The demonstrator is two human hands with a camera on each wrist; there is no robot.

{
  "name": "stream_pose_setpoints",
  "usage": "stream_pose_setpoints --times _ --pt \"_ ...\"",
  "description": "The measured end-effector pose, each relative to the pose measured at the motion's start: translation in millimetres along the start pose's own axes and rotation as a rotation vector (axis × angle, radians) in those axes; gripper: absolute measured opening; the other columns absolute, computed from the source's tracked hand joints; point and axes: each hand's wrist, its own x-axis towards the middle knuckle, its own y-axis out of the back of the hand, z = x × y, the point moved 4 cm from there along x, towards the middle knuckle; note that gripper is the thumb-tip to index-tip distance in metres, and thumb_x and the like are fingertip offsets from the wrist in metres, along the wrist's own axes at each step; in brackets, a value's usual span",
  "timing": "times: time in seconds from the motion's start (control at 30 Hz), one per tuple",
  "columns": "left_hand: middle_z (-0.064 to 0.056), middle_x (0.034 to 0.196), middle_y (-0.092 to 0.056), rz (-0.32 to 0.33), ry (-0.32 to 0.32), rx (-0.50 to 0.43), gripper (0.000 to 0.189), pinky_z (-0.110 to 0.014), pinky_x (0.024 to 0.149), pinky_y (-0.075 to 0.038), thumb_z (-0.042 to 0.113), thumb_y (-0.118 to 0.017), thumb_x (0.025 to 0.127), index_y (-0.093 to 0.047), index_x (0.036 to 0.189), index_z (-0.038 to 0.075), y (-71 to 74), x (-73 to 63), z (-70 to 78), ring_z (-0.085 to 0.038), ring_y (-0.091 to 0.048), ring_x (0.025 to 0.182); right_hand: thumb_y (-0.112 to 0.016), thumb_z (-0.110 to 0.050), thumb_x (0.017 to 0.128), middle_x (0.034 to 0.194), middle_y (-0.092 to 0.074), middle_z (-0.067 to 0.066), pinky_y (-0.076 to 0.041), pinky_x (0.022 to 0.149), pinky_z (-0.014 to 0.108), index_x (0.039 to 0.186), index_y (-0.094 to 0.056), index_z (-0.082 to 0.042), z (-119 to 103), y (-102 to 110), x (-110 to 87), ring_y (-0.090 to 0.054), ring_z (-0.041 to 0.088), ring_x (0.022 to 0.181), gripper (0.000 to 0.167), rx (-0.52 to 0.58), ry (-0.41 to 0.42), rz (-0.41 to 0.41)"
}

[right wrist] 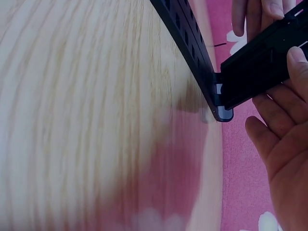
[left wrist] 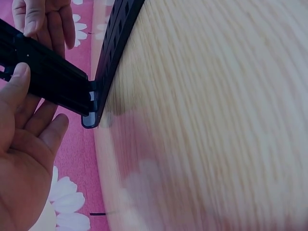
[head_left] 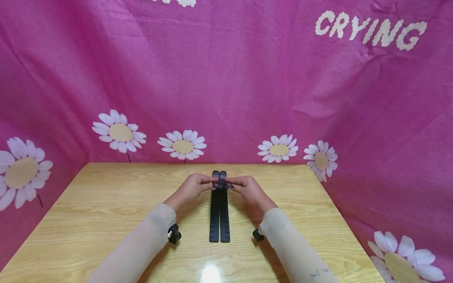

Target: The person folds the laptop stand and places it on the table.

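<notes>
A black folding stand, which looks like a laptop stand, lies with its two long slotted legs flat on the table, side by side. Its raised part tilts up from hinges at the far end. My left hand pinches the left side of that raised part between thumb and fingers. On the opposite side my right hand holds it the same way. In the right wrist view, a grey pad shows at the hinge end, near the table's far edge.
The light wooden table reflects the surroundings. Pink cloth with printed daisies hangs behind it and along both sides. Small black wrist cameras are strapped at the left sleeve and the right sleeve.
</notes>
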Motion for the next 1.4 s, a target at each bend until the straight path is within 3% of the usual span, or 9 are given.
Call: stream_pose_setpoints --times 0.1,0.2,0.3,0.33,0.5,0.67,1.0,1.13,1.4 --pt "-0.001 0.125 -0.073 -0.025 0.005 0.003 0.031 -0.026 0.084 -0.053 0.016 -0.066 0.101 -0.071 0.131 0.018 0.2 -1.1 -1.7 -0.008 -0.062 0.096 -0.063 -0.011 0.102 0.129 -0.071 0.002 -0.054 0.102 0.040 0.130 -0.073 -0.021 0 0 -0.8 -0.063 0.018 0.122 0.032 -0.015 0.011 -0.006" --pt "-0.001 0.129 -0.071 -0.043 0.017 -0.009 0.032 -0.026 0.080 -0.048 0.018 -0.066 0.101 -0.071 0.133 0.022 1.0 -2.7 -2.2 -0.010 -0.059 0.097 -0.064 -0.014 0.102 0.131 -0.070 0.002 -0.054 0.100 0.038 0.131 -0.072 -0.022 1 0 -1.4 -0.063 0.017 0.121 0.031 -0.001 -0.005 -0.014" --pt "-0.002 0.134 -0.068 -0.057 0.028 -0.030 0.033 -0.033 0.090 -0.051 0.020 -0.066 0.101 -0.070 0.133 0.024 1.2 -5.0 -3.1 -0.013 -0.060 0.109 -0.065 -0.015 0.102 0.134 -0.069 0.003 -0.052 0.096 0.032 0.131 -0.072 -0.022 2 1 -2.2 -0.061 0.015 0.120 0.031 0.007 -0.009 -0.028" --pt "-0.001 0.135 -0.068 -0.059 0.029 -0.029 0.033 -0.036 0.099 -0.051 0.021 -0.066 0.101 -0.070 0.133 0.025 1.2 -5.6 -3.3 -0.013 -0.060 0.118 -0.065 -0.016 0.101 0.134 -0.068 0.003 -0.052 0.092 0.030 0.131 -0.072 -0.022 2 1 -2.5 -0.061 0.015 0.117 0.031 0.003 -0.010 -0.032" --pt "0.002 0.136 -0.067 -0.083 0.023 -0.039 0.033 -0.049 0.117 -0.040 0.024 -0.067 0.099 -0.070 0.132 0.027 -0.9 -9.4 -6.2 -0.022 -0.053 0.137 -0.067 -0.017 0.100 0.137 -0.066 0.002 -0.048 0.089 0.029 0.132 -0.071 -0.022 4 0 -4.5 -0.059 0.014 0.116 0.033 -0.006 -0.002 -0.070" --pt "0.007 0.137 -0.066 -0.122 0.019 -0.050 0.036 -0.050 0.121 -0.034 0.022 -0.068 0.098 -0.069 0.134 0.026 -4.2 -13.0 -10.2 -0.024 -0.048 0.142 -0.067 -0.017 0.099 0.142 -0.062 0.001 -0.046 0.112 0.042 0.134 -0.069 -0.022 6 -2 -7.8 -0.054 0.020 0.135 0.035 -0.018 0.005 -0.118" --pt "0.005 0.152 -0.052 -0.214 -0.023 -0.002 0.047 -0.041 0.123 -0.029 0.016 -0.072 0.095 -0.062 0.141 0.020 -13.8 -19.0 -17.8 -0.019 -0.039 0.148 -0.074 -0.025 0.093 0.140 -0.062 -0.016 -0.035 0.120 0.048 0.135 -0.067 -0.027 10 -10 -15.9 -0.046 0.020 0.143 0.043 -0.050 -0.028 -0.201" --pt "-0.001 0.153 -0.050 -0.234 -0.057 0.054 0.052 -0.039 0.122 -0.031 0.016 -0.075 0.091 -0.061 0.141 0.016 -16.4 -17.9 -17.7 -0.019 -0.040 0.147 -0.077 -0.019 0.090 0.143 -0.060 -0.014 -0.037 0.119 0.043 0.136 -0.067 -0.022 11 -13 -17.1 -0.047 0.018 0.143 0.047 -0.092 0.012 -0.219" --pt "-0.001 0.151 -0.053 -0.269 -0.137 0.279 0.058 -0.040 0.122 -0.033 0.014 -0.082 0.085 -0.062 0.140 0.013 -20.0 -17.7 -13.4 -0.021 -0.043 0.146 -0.083 -0.012 0.085 0.148 -0.056 -0.007 -0.035 0.120 0.039 0.139 -0.063 -0.012 8 -19 -18.7 -0.046 0.020 0.144 0.057 -0.239 0.112 -0.249"
